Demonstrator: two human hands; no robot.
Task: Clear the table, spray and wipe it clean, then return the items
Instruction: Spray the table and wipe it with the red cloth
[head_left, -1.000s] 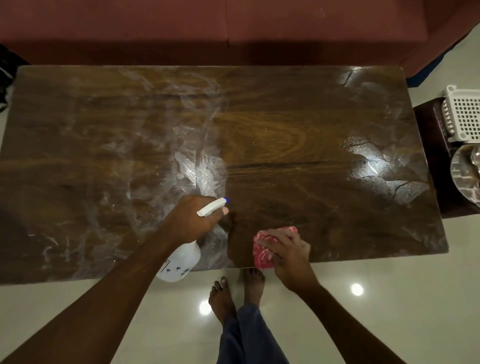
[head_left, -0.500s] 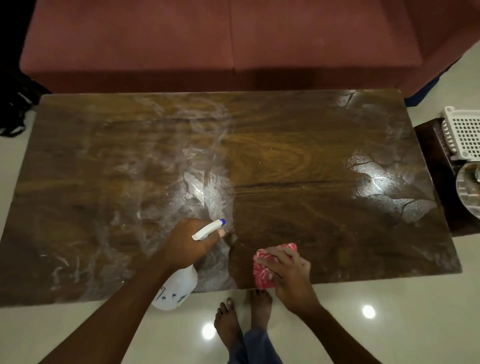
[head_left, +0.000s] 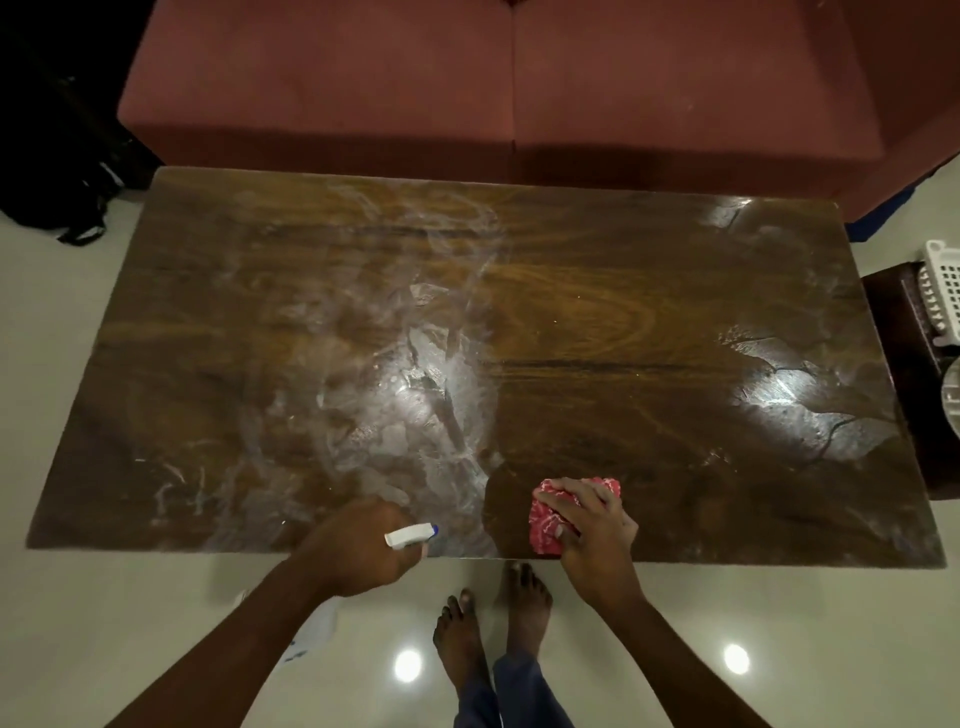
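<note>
Head view, looking down on a wooden table (head_left: 597, 322), long side running left to right. Top is bare of objects; whitish wet streaks and smears cover its left and centre, with glare patches at centre and near the right end. Right-centre wood looks darker and cleaner. Left hand (head_left: 358, 551) at the near edge, clenched round the neck of a spray bottle (head_left: 408, 535); white nozzle with blue tip points right, lying just over the table's near edge. Bottle body hangs below the hand, mostly hidden by the forearm, a pale blurred part showing over the floor (head_left: 130, 623). Finger on trigger: cannot tell. Right hand (head_left: 592, 525) just to the right of the nozzle, grasping a bunched red cloth (head_left: 545, 525) with white pattern, fingers spread over its top, pressing it flat to the tabletop close to the near edge. Hands near each other, not touching. Two bare feet (head_left: 493, 623) on the glossy pale floor below the table edge, between the forearms; blue trouser hem at bottom. Ceiling-light reflections on the floor. Red sofa (head_left: 467, 93) beyond the far edge of the table. Dark bag (head_left: 62, 182) on the floor at far left. At right, a small dark side table (head_left: 904, 364) just beside the table end, carrying a white perforated basket (head_left: 943, 291) and a round metallic item, both cut by the frame edge.
</note>
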